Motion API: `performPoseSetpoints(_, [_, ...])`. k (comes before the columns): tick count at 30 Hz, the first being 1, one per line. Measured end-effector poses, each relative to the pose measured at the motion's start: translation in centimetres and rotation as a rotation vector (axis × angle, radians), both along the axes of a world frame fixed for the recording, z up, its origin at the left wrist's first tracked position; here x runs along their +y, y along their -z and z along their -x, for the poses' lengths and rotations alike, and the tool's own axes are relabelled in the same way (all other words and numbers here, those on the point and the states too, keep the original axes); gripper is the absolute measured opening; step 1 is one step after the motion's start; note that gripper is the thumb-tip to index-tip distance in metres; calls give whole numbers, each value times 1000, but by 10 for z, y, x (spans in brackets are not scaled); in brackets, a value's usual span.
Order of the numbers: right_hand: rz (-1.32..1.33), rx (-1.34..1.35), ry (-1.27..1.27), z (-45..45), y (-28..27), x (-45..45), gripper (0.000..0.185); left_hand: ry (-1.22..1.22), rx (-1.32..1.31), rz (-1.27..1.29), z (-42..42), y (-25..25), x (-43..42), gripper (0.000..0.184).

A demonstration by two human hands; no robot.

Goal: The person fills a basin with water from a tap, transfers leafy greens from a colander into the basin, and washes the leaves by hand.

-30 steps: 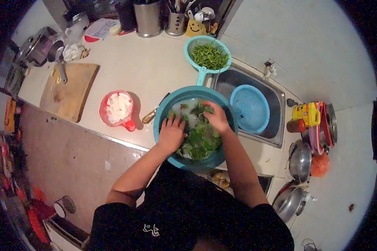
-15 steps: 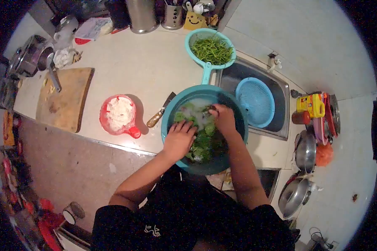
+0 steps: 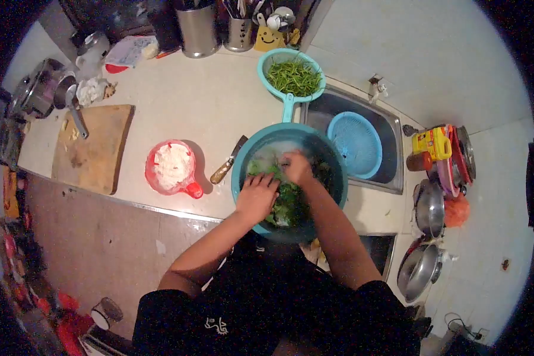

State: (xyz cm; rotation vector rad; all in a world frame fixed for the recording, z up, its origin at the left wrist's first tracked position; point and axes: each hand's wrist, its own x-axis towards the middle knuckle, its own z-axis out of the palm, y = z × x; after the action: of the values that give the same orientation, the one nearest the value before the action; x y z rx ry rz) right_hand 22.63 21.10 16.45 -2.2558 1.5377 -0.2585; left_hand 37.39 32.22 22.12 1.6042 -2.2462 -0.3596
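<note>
A teal basin (image 3: pixel 241 206) holds cloudy water and leafy greens (image 3: pixel 289 204). My left hand (image 3: pixel 258 196) rests on the greens at the basin's left side, its fingers stretched out and slightly apart. Over the middle of the basin, my right hand (image 3: pixel 298 168) is closed, fingers curled at the water around some of the greens; its fingertips are partly hidden. Just left of the basin lies a knife (image 3: pixel 222 172) with a worn handle. Behind it, a light-teal handled strainer (image 3: pixel 288 107) holds thin green vegetables (image 3: pixel 293 78).
A blue colander (image 3: pixel 355 145) sits in the sink (image 3: pixel 391 160) at the right. Leftward are a red scoop of white flour (image 3: pixel 173 167) and a wooden cutting board (image 3: pixel 110 148). Metal pans (image 3: pixel 428 207) hang near the right wall. Utensil holders (image 3: pixel 239 34) line the back.
My right hand has moved left toward my left hand, across the basin. My left hand stays nearly in place on the greens. The camera view has shifted slightly.
</note>
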Motion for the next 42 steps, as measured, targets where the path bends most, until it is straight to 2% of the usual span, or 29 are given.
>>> performPoseSetpoints(1, [41, -240, 17, 7, -3, 2, 24, -5, 1, 6, -1, -2, 1, 29])
performPoseSetpoints(2, [45, -237, 10, 13, -6, 1, 24, -6, 24, -33, -2, -3, 1, 30])
performPoseSetpoints(4, [-324, -716, 234, 17, -32, 2, 24, -8, 51, -71, -1, -5, 0, 31])
performPoseSetpoints(5, [-470, -881, 297, 21, -42, 3, 24, -83, 278, -68, 0, -5, -3, 33])
performPoseSetpoints(6, [-467, -879, 297, 23, -51, 5, 24, -156, 505, -64, 1, -9, -7, 35])
performPoseSetpoints(7, [-498, -889, 298, 25, -59, 7, 25, -154, 509, -63, 1, -13, -14, 35])
performPoseSetpoints(9, [-530, -894, 298, 24, -77, 13, 26, -378, 984, -494, 0, -22, -32, 41])
performPoseSetpoints(10, [-664, -1014, 322, 21, -86, 16, 27, -377, 1066, -331, 6, -5, -44, 47])
performPoseSetpoints(12, [-803, -1128, 345, 22, -87, 18, 29, -450, 1311, -558, 14, 14, -61, 43])
performPoseSetpoints(13, [-792, -1266, 151, 25, -81, 17, 27, -452, 1313, -557, 17, 17, -63, 43])
performPoseSetpoints(14, [-773, -1398, -48, 29, -74, 15, 27, -427, 1449, -667, 18, 19, -64, 40])
performPoseSetpoints(15, [-771, -1399, -48, 28, -68, 14, 27, -397, 1583, -779, 20, 23, -65, 38])
performPoseSetpoints(17, [-414, -1068, 117, 21, -55, 12, 23, -364, 1494, -715, 26, 36, -67, 36])
performPoseSetpoints(18, [-417, -1072, 118, 24, -52, 12, 23, -335, 1405, -651, 28, 37, -66, 34])
performPoseSetpoints(20, [-127, -463, 126, 26, -47, 9, 17, -359, 1289, -515, 32, 39, -62, 26])
performPoseSetpoints(21, [-95, -597, 154, 23, -39, 7, 15, -408, 1263, -544, 31, 31, -60, 24])
performPoseSetpoints(23, [-54, -542, 186, 33, -30, -1, 17, -463, 1234, -565, 29, 14, -58, 22])
performPoseSetpoints(25, [-61, -466, 251, 39, -32, -8, 21, -547, 902, -471, 25, -7, -55, 20])
performPoseSetpoints(26, [-61, -473, 247, 39, -32, -7, 21, -551, 896, -466, 25, -2, -56, 20])
performPoseSetpoints(28, [124, -569, 196, 33, -44, -2, 21, -465, 609, 7, 27, 19, -60, 25])
performPoseSetpoints(29, [125, -574, 194, 31, -37, -2, 21, -466, 605, 10, 30, 30, -62, 25])
performPoseSetpoints(31, [273, -350, -78, 29, -19, -3, 25, -307, 179, 365, 38, 50, -66, 30])
performPoseSetpoints(32, [272, -353, -81, 28, -15, 1, 25, -310, 176, 365, 40, 57, -66, 30])
performPoseSetpoints(34, [149, -45, -137, 25, -12, 9, 29, -272, -34, -154, 42, 57, -65, 31])
performPoseSetpoints(36, [128, -41, -146, 25, 4, 1, 30, -274, -20, -220, 42, 57, -66, 27])
performPoseSetpoints(38, [-109, 141, -133, 25, 4, -10, 27, -337, -45, -361, 41, 55, -73, 22])
performPoseSetpoints(39, [-103, 139, -134, 26, -2, -11, 27, -340, -46, -355, 41, 49, -73, 22])
performPoseSetpoints(41, [-243, -399, 140, 30, -13, -11, 25, -420, 264, -224, 39, 36, -70, 17])
performPoseSetpoints(42, [-248, -397, 138, 31, -13, -10, 25, -423, 265, -228, 40, 29, -68, 17])
